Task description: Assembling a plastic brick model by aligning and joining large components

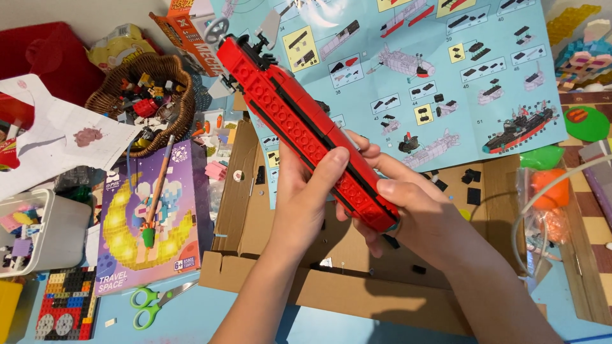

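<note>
Both hands grip a long red brick-built ship hull point(306, 124) above the cardboard tray point(357, 286).

Left hand point(306, 197) is closed around the middle of the hull, thumb on its red side; right hand point(414, 210) holds the lower end, fingers wrapped under it. The hull points diagonally up-left, over the blue instruction sheet point(446, 76). Green scissors point(153, 302) lie on the desk at the left.

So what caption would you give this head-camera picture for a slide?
Left hand and right hand hold a long red brick-built ship hull over a pale blue folded instruction sheet and flattened brown cardboard box.
</note>
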